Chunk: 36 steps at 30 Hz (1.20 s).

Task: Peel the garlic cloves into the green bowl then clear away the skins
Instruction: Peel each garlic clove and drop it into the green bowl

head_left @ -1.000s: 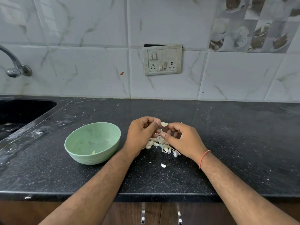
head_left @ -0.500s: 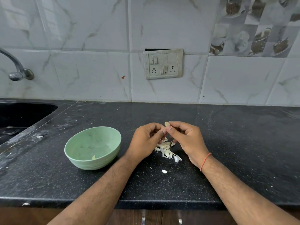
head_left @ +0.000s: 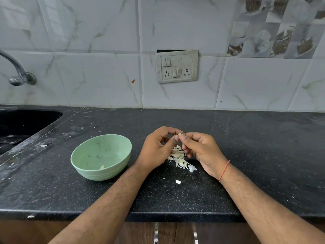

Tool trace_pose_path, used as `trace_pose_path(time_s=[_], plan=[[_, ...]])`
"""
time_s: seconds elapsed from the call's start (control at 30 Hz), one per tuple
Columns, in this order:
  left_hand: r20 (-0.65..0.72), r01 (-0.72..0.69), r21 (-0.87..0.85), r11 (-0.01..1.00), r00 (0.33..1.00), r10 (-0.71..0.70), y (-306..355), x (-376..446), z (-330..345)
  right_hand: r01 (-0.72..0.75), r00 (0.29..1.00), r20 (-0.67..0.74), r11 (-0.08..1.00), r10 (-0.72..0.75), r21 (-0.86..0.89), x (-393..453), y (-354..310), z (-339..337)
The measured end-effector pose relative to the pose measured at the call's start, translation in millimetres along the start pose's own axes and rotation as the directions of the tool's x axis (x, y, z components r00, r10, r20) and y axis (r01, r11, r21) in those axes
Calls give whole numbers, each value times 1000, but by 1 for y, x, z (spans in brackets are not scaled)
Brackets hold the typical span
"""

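A garlic clove (head_left: pixel 180 134) is pinched between the fingertips of my left hand (head_left: pixel 157 148) and my right hand (head_left: pixel 202 151), held just above the black counter (head_left: pixel 255 155). Under the hands lies a small heap of pale garlic skins (head_left: pixel 179 159). One loose skin scrap (head_left: pixel 178 181) lies nearer the counter's front edge. The green bowl (head_left: pixel 101 156) stands to the left of my left hand, with a peeled clove (head_left: pixel 102 167) at its near inner wall.
A black sink (head_left: pixel 21 124) is sunk into the counter at far left, with a metal tap (head_left: pixel 17 74) above it. A switch-and-socket plate (head_left: pixel 176 66) is on the tiled wall behind. Cabinet handles (head_left: pixel 175 235) show below the counter edge.
Both hands stayed together over the skins, still working the same clove between the fingertips. The view tilted slightly, shifting everything lower in frame.
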<state>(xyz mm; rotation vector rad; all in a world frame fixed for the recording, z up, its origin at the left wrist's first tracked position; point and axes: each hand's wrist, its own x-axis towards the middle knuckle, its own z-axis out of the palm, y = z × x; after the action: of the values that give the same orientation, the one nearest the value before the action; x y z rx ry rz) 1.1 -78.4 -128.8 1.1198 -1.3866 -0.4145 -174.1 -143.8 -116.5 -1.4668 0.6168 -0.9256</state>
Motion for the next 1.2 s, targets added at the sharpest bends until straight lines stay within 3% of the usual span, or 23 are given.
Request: trace_pose_path(time_s=[0.3,0.5,0.73,1.2], plan=[[-25,-21,26,999,999,22,1,-1,-1,-80,996,49,994,77,77,-3,-5,1],[-22,46,-139,989,999,-50,4,0,-1,-94,994,65,987,87,127,-4,-8,2],[39,31,-229,973,999,-23,3,2,0,-170,979,150,955,136,244,-6,-13,2],[108,-32,-146,989,993,48,4,-1,4,-196,980,99,929,174,315,-4,-11,4]])
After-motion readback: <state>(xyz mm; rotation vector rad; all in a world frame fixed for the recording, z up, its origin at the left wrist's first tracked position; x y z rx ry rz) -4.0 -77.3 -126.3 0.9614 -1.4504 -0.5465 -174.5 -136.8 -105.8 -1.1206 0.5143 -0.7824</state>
